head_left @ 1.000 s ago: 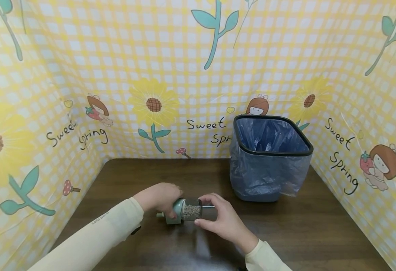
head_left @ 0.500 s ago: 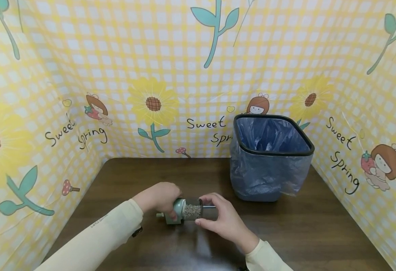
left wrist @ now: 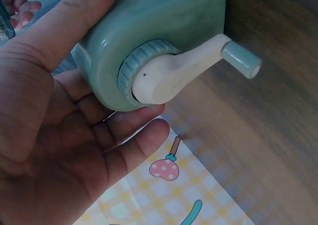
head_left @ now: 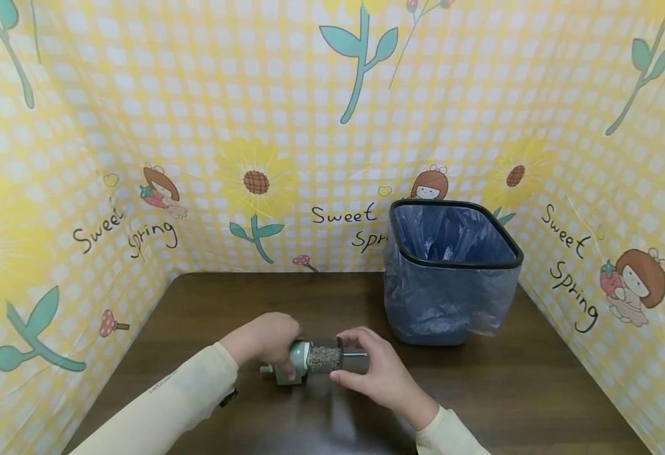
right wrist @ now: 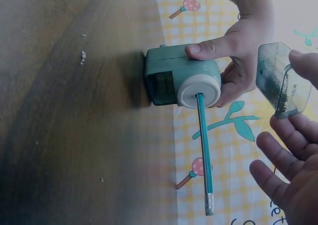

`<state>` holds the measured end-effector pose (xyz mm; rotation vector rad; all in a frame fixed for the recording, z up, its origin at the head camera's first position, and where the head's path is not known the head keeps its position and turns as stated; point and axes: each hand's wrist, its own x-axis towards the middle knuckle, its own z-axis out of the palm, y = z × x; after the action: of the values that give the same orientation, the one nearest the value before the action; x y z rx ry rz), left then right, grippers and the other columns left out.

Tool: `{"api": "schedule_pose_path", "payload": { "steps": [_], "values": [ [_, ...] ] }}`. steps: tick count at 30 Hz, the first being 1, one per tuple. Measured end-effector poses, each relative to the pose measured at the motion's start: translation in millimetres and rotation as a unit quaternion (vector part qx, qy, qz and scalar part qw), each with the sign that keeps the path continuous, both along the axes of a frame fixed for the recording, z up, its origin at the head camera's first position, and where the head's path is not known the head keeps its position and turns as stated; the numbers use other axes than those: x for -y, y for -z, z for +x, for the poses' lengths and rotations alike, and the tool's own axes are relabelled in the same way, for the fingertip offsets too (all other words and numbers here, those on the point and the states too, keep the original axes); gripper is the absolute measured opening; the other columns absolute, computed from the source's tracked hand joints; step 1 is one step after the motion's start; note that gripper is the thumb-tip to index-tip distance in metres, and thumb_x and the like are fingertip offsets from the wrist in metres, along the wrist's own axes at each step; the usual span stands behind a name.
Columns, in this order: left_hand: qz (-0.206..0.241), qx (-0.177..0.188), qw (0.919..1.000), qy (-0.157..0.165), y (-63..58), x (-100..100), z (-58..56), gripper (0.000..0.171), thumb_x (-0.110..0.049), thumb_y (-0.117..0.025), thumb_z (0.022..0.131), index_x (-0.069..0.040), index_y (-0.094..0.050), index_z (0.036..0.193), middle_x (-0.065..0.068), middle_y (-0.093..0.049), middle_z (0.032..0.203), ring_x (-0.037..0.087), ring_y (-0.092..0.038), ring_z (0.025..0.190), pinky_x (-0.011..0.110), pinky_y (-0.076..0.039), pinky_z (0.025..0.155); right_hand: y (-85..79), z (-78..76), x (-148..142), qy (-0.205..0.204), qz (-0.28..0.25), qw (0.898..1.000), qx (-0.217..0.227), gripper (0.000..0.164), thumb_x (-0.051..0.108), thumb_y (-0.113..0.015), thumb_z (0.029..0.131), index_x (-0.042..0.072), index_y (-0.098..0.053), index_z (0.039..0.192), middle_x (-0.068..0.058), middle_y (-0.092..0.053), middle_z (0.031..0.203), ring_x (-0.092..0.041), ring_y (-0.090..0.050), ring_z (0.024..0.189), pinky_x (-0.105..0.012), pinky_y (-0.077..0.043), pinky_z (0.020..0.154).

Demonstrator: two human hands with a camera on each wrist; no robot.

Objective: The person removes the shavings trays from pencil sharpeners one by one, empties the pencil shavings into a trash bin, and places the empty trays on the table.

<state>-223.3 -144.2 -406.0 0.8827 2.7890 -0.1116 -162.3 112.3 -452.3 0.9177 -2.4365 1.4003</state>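
Note:
My left hand (head_left: 266, 338) grips a green hand-crank pencil sharpener (right wrist: 174, 61) by its body, thumb on one side. The sharpener's white crank (left wrist: 174, 73) with a green knob shows in the left wrist view. A teal pencil (right wrist: 203, 140) with an eraser end stands in the sharpener's round white front. Beside that pencil, the drawer slot in the sharpener's front is vacant. My right hand (head_left: 386, 370) pinches the clear shavings drawer (right wrist: 280, 83) between thumb and fingers. Grey-brown shavings (head_left: 325, 357) lie in this drawer, which is apart from the sharpener in the right wrist view.
A blue-grey trash bin (head_left: 451, 303) with a clear liner and dark rim stands at the back right of the brown wooden table (head_left: 224, 294). Small white scraps (right wrist: 83, 57) lie on the tabletop. A yellow checked cloth (head_left: 196, 95) surrounds the table.
My right hand has shifted slightly to the right with the shavings drawer. The left hand keeps its grip on the sharpener. The head view has tipped a little upward.

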Motion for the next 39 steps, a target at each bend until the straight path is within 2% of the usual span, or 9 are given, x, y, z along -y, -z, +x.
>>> {"api": "schedule_pose_path", "payload": {
  "steps": [8, 14, 20, 24, 28, 34, 39],
  "values": [
    [-0.002, -0.009, 0.9999, 0.006, 0.8, -0.5, 0.3, 0.05, -0.059, -0.093, 0.06, -0.021, -0.07, 0.083, -0.013, -0.059, 0.074, 0.007, -0.052, 0.068, 0.03, -0.049, 0.067, -1.8, 1.9, -1.6, 0.009, -0.009, 1.0, 0.016, 0.052, 0.04, -0.087, 0.082, 0.021, -0.064, 0.124, 0.013, -0.065, 0.118, -0.014, -0.064, 0.112, -0.046, -0.053, 0.096],
    [-0.001, -0.011, 0.9999, 0.011, -0.7, -1.7, -0.9, 0.05, -0.058, -0.093, 0.061, -0.02, -0.072, 0.085, -0.013, -0.06, 0.075, 0.007, -0.052, 0.068, 0.03, -0.049, 0.066, -4.4, 3.2, -3.5, 0.013, -0.008, 1.0, 0.023, 0.052, 0.04, -0.087, 0.081, 0.021, -0.064, 0.124, 0.014, -0.064, 0.119, -0.012, -0.064, 0.112, -0.044, -0.054, 0.097],
    [0.006, 0.002, 1.0, 0.007, -0.3, -1.4, -0.3, 0.049, -0.055, -0.094, 0.062, -0.02, -0.074, 0.089, -0.013, -0.062, 0.077, 0.007, -0.053, 0.068, 0.029, -0.05, 0.067, -4.5, 2.7, -5.7, 0.014, -0.018, 1.0, 0.017, 0.051, 0.038, -0.087, 0.082, 0.02, -0.065, 0.124, 0.011, -0.065, 0.117, -0.018, -0.066, 0.109, -0.042, -0.055, 0.095],
    [0.009, 0.005, 0.9999, 0.003, -1.3, -1.3, 0.4, 0.049, -0.054, -0.095, 0.062, -0.019, -0.074, 0.09, -0.012, -0.062, 0.078, 0.007, -0.053, 0.069, 0.029, -0.05, 0.067, -5.5, 2.1, -6.3, 0.016, -0.034, 0.999, 0.033, 0.05, 0.036, -0.088, 0.081, 0.023, -0.065, 0.123, 0.01, -0.066, 0.113, -0.023, -0.065, 0.108, -0.043, -0.054, 0.094],
    [0.01, 0.007, 0.9999, 0.004, -2.3, -2.2, 0.4, 0.05, -0.054, -0.095, 0.062, -0.019, -0.073, 0.089, -0.012, -0.061, 0.077, 0.008, -0.053, 0.069, 0.03, -0.05, 0.067, -4.5, 1.0, -7.1, 0.02, -0.036, 0.998, 0.038, 0.05, 0.036, -0.088, 0.08, 0.025, -0.065, 0.123, 0.011, -0.066, 0.112, -0.025, -0.065, 0.108, -0.04, -0.054, 0.094],
    [0.01, 0.018, 0.9998, 0.001, -1.0, -1.3, -2.2, 0.049, -0.054, -0.094, 0.063, -0.019, -0.074, 0.092, -0.013, -0.062, 0.078, 0.007, -0.054, 0.069, 0.03, -0.051, 0.068, -5.9, -0.6, -7.6, 0.018, -0.034, 0.999, 0.032, 0.051, 0.036, -0.089, 0.08, 0.023, -0.065, 0.122, 0.011, -0.065, 0.111, -0.018, -0.065, 0.106, -0.039, -0.054, 0.093],
    [0.009, 0.017, 0.9998, -0.001, 2.4, 0.6, -3.3, 0.049, -0.056, -0.093, 0.063, -0.021, -0.073, 0.09, -0.013, -0.061, 0.078, 0.007, -0.054, 0.069, 0.03, -0.051, 0.068, -10.0, -0.1, -8.9, 0.022, -0.036, 0.999, 0.035, 0.053, 0.034, -0.09, 0.078, 0.019, -0.066, 0.122, 0.01, -0.066, 0.111, -0.023, -0.065, 0.106, -0.04, -0.054, 0.094]
  ]
}}
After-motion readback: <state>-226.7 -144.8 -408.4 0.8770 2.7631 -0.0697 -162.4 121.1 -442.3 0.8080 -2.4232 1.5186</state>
